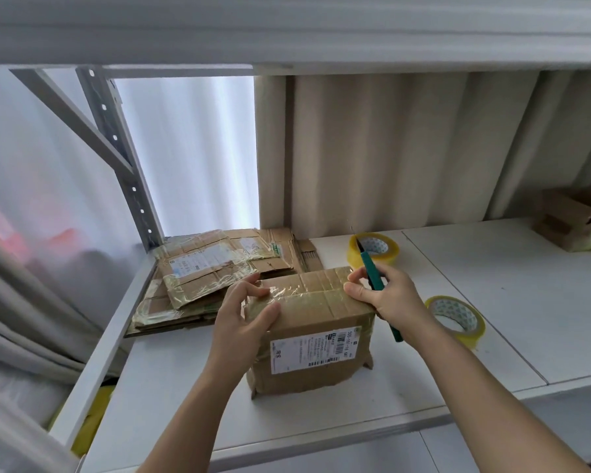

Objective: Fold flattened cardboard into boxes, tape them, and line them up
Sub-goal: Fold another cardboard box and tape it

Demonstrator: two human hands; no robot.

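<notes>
White shelf (475,302), curtain behind. Flat cardboard (198,278) stacked at 10 o'clock. Box (318,336) at centre, upright, top taped. Left hand (243,322) presses its left top edge, fingers relaxed. Right hand (386,295) grips green knife (376,278), fingertips on right edge. Tape rolls (456,319) at 3 and 1 o'clock.

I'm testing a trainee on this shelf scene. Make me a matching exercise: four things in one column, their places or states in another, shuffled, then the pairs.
Things:
1. box
2. cutter
3. flat cardboard
4. near tape roll

Places or states:
A. stacked at the shelf's left end
B. lying on the shelf to the right of the right hand
C. upright between both hands, top taped
D. gripped in the right hand

Pairs: 1-C, 2-D, 3-A, 4-B
</notes>
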